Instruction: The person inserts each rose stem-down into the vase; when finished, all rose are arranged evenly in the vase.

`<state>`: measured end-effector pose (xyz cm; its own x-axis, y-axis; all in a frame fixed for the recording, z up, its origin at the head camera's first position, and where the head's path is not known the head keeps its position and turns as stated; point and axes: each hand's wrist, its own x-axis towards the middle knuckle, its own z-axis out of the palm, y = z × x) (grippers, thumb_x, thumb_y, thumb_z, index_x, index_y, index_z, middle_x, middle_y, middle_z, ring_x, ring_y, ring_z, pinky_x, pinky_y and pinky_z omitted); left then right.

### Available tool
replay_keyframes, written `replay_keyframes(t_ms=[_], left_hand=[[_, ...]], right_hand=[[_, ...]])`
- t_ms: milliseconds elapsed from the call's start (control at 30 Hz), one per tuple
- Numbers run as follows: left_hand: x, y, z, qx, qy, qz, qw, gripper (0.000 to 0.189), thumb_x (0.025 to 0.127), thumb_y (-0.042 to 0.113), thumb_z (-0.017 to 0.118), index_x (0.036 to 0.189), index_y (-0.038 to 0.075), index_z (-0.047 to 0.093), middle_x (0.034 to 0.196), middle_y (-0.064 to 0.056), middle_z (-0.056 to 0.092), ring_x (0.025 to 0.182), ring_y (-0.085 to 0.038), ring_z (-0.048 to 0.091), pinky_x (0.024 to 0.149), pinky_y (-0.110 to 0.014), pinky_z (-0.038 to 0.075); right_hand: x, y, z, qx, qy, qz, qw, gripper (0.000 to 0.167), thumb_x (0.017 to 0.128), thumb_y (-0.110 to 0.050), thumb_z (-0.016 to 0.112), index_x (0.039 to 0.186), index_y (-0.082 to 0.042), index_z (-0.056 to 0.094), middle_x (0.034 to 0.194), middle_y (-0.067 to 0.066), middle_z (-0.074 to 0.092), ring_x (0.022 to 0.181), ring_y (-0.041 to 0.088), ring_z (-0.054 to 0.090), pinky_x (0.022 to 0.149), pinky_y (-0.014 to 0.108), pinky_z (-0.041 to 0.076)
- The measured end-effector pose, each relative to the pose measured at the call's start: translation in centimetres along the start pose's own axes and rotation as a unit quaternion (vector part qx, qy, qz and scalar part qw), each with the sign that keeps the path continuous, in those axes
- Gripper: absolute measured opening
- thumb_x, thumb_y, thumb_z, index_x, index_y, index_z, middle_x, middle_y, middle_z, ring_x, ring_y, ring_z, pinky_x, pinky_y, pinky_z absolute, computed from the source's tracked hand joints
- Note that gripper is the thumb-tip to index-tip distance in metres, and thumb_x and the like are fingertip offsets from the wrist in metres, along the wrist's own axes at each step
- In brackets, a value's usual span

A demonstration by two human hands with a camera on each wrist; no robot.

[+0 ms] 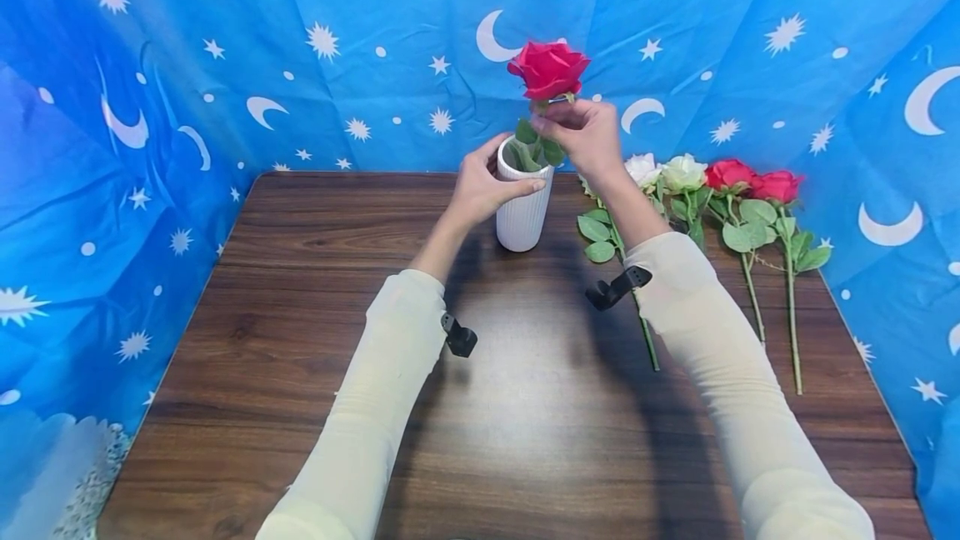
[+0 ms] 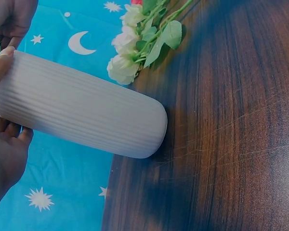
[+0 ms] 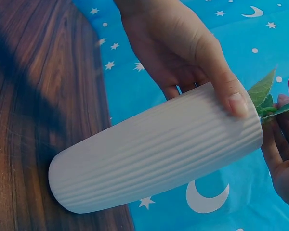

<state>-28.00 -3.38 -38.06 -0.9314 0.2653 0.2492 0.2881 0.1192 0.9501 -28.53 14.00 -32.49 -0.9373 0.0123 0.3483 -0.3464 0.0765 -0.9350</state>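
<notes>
"How far along?"
"Seemingly partway: pinching a red rose (image 1: 550, 69) at the mouth of the vase (image 1: 521, 219) with right grip (image 1: 587, 136), clasping the vase with left grip (image 1: 480, 187)."
"And remaining?"
"See white roses (image 1: 683, 174) and other red roses (image 1: 777, 187) lying right of the vase, on the surface (image 1: 337, 315)."

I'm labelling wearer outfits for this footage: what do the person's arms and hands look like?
The left sleeve and right sleeve are plain, pale cream and wrinkled, ending short of the ungloved left hand and right hand. A small black camera sits near the left cuff, another black one near the right.
</notes>
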Motion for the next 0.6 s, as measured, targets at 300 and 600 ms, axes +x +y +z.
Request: replay_keyframes(t_ms=[300,600], left_hand=[[0.04,-0.01,0.04,0.001,-0.003,-0.005,1.0000,0.075,0.077,0.015,0.088,0.144,0.005,0.055,0.134,-0.014,0.066,0.117,-0.022,0.066,0.101,-0.030,0.057],[0.00,-0.07,0.01,-0.002,-0.005,-0.002,1.0000,0.075,0.077,0.015,0.088,0.144,0.006,0.055,0.133,-0.014,0.066,0.116,-0.022,0.066,0.099,-0.031,0.057]], right_hand=[[-0.08,0.01,-0.05,-0.002,-0.001,0.002,1.0000,0.016,0.085,-0.002,0.079,0.080,-0.017,0.078,0.083,-0.017,0.078,0.080,-0.002,0.072,0.081,0.016,0.058],[-0.24,0.03,-0.29,-0.004,0.005,0.026,0.9996,0.015,0.085,-0.006,0.079,0.083,-0.020,0.079,0.079,-0.017,0.077,0.082,-0.002,0.072,0.082,0.017,0.057]])
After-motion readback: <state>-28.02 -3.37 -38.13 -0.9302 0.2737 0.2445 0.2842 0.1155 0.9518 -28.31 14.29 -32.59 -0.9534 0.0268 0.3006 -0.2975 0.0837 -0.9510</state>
